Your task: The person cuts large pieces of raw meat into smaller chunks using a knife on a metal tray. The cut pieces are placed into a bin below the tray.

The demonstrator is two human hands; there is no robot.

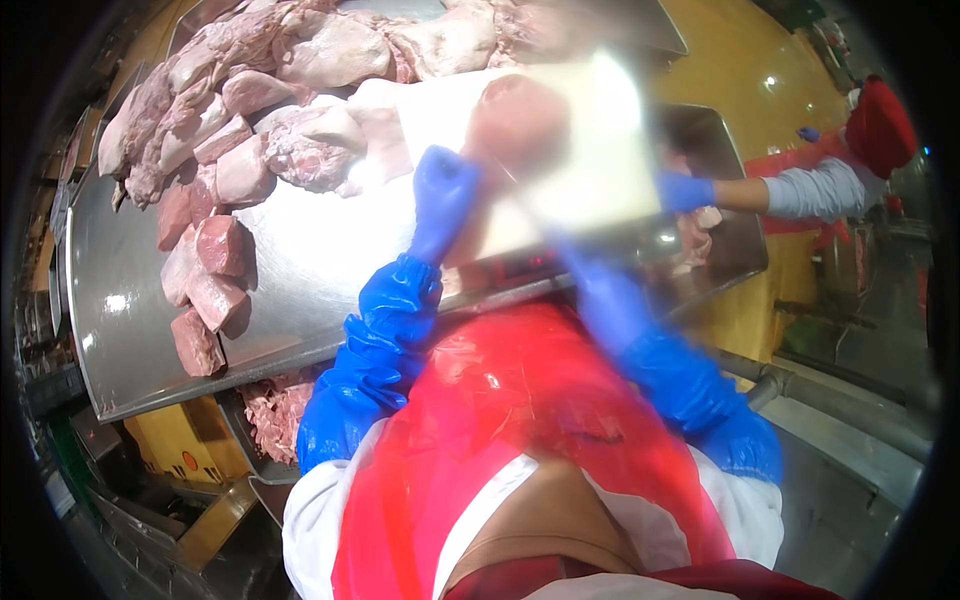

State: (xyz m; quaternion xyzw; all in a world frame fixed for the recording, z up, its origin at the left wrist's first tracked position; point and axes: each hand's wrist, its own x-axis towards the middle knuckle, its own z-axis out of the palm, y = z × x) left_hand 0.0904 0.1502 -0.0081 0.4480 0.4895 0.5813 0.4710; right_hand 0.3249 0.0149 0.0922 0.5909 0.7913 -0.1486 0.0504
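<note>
A blurred piece of raw meat (520, 122) lies on the white cutting board (615, 150) in front of me. My left hand (445, 190), in a blue-purple glove, is closed at the near left edge of this meat, fingers curled. Motion smears my gloved right hand (608, 295) near the board's front edge. From it a thin blurred streak, which looks like a knife (535, 218), points up and left toward the meat. The fingers round its handle are not sharp.
A steel table (120, 300) bears a heap of raw meat (330, 50) and several cut chunks (215, 280) at left. Below it sits a bin of meat scraps (280, 415). At right, a co-worker's gloved hand (685, 192) reaches to the board's edge, above a steel tray (735, 230).
</note>
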